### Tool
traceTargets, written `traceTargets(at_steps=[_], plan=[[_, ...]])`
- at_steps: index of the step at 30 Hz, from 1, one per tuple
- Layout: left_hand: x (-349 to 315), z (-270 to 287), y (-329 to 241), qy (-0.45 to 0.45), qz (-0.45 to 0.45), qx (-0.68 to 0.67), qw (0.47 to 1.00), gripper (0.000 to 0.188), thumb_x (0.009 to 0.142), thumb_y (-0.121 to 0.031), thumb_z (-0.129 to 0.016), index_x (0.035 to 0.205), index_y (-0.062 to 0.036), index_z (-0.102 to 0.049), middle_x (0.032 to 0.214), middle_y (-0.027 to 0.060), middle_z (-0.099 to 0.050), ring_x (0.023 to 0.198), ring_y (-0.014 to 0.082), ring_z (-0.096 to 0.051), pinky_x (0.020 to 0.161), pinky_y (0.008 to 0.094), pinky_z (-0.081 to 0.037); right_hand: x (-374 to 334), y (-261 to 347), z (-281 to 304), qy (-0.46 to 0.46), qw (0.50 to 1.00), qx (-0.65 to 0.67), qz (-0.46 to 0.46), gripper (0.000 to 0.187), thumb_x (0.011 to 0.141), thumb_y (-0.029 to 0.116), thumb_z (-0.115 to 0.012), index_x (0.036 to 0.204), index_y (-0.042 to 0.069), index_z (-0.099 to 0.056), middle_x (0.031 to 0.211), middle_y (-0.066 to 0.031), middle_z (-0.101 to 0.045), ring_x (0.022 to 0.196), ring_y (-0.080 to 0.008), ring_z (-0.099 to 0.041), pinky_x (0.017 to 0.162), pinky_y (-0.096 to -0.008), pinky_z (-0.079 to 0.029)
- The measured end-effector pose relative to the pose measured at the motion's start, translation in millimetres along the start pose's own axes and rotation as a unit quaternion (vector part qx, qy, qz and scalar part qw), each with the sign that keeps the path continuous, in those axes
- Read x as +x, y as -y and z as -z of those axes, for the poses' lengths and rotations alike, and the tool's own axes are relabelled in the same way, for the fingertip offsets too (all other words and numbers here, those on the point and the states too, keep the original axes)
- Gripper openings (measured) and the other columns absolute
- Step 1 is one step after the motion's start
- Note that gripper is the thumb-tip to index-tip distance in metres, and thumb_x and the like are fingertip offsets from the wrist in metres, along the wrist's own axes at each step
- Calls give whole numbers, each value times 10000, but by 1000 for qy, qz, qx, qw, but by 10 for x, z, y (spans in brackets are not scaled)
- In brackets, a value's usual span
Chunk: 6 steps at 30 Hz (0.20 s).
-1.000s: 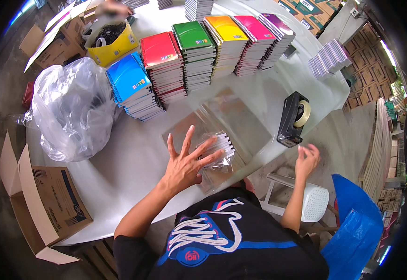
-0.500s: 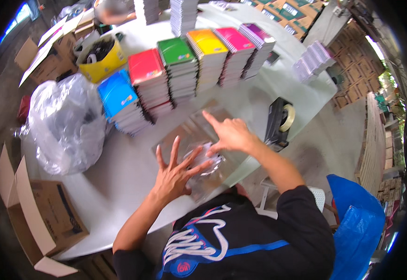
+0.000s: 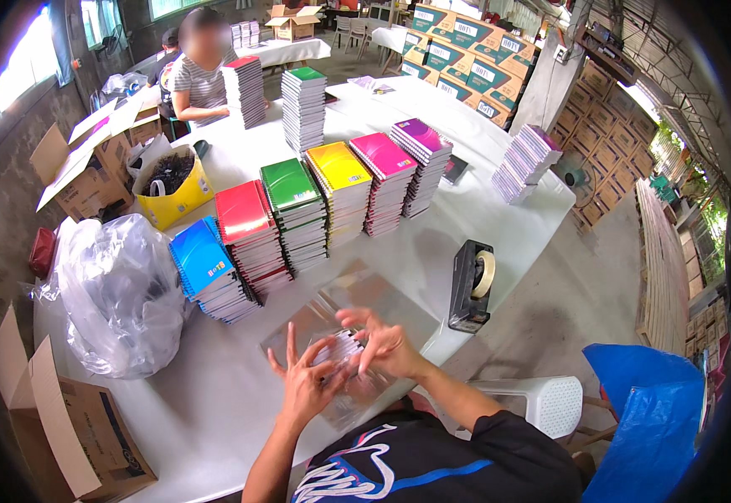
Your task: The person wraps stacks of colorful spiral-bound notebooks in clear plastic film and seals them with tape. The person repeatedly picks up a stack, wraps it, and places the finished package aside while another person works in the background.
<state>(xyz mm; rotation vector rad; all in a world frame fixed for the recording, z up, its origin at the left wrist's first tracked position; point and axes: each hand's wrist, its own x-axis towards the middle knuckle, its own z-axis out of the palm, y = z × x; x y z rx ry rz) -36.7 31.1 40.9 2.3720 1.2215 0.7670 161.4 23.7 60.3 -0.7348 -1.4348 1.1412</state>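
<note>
Both my hands are over clear plastic sheets or sleeves [image 3: 365,289] lying flat near the table's front edge. Between them lies a small bunch of white slips with dark stripes [image 3: 343,349], partly covered by fingers. My left hand [image 3: 305,379] has its fingers spread, with some fingertips at the slips' left side. On the other side, my right hand [image 3: 389,347] has its index finger stretched leftward above the slips and its other fingers bent down beside them. No firm grip shows in either hand.
Stacks of spiral notebooks, including a blue one [image 3: 204,260] and a yellow one [image 3: 338,168], stand beyond the sheets. A tape dispenser [image 3: 471,289] sits right. Left are a plastic bag [image 3: 122,302] and open carton [image 3: 89,436]. Across the table is a person [image 3: 202,84].
The view has tilted up, showing more of the room. My right hand has drawn closer to my left, its fingers more bent. The striped slips show more plainly between the hands.
</note>
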Motion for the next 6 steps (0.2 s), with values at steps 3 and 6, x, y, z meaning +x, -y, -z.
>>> traceTargets(at_steps=[3, 6], plan=[[136, -10, -97, -28, 58, -146, 987, 154, 635, -281, -778, 757, -215, -711, 1208, -45, -549, 1374, 337, -196, 1015, 641, -79, 44, 7, 81, -3, 997, -70, -22, 489, 718, 183, -778, 1155, 146, -561, 1398, -111, -336, 1279, -231, -336, 1041, -404, -280], [207, -87, -79, -102, 33, -153, 982, 210, 581, -271, -812, 767, -238, -720, 1219, 24, -528, 1366, 319, -226, 1039, 591, -117, -94, -140, 92, 95, 975, -187, -76, 841, 678, 253, -815, 1370, 190, -341, 1469, -112, -219, 1366, -260, -217, 1104, -403, -187]])
